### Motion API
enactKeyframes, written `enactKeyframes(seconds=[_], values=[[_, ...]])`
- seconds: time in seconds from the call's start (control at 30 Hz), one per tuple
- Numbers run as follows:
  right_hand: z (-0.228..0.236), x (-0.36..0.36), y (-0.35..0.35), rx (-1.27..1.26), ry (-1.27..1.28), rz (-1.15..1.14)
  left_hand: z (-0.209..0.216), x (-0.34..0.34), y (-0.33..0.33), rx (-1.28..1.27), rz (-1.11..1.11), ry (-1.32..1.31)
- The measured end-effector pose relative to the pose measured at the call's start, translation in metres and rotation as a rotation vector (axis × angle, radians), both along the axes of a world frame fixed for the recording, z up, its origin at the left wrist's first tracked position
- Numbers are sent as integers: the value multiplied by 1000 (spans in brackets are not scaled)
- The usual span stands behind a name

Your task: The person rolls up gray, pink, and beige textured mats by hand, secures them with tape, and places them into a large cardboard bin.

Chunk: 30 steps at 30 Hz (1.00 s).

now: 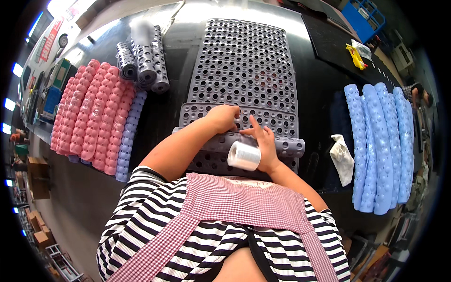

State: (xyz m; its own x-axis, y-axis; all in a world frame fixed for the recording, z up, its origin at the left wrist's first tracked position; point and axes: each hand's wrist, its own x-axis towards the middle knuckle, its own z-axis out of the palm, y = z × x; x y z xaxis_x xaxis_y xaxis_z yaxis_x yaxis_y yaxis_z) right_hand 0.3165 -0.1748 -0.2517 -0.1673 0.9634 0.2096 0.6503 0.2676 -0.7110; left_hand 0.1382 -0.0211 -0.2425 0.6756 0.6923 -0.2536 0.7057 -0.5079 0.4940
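Our left hand [224, 117] presses the rolled grey mat [286, 146]; our right hand [264, 148] grips the tape roll [244, 156].

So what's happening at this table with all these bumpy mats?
A person is rolling a grey perforated rubber mat on a black table. The left hand presses the rolled part, and the right hand holds a white tape roll. Finished pink rolls lie to the left, blue rolls to the right.

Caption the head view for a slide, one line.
Left hand presses a rolled grey mat; right hand holds a tape roll.
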Motion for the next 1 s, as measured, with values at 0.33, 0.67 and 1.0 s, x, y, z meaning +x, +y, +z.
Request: enactKeyframes(seconds=[0.33,0.67,1.0], values=[[-24,51,117,-303,923,-36,-48,-46,-75,783,-125,-326],[0,11,73,350,-84,175,12,9,52,160,-87,136],[-46,68,206,-276,874,94,-30,19,76,669,54,-409]])
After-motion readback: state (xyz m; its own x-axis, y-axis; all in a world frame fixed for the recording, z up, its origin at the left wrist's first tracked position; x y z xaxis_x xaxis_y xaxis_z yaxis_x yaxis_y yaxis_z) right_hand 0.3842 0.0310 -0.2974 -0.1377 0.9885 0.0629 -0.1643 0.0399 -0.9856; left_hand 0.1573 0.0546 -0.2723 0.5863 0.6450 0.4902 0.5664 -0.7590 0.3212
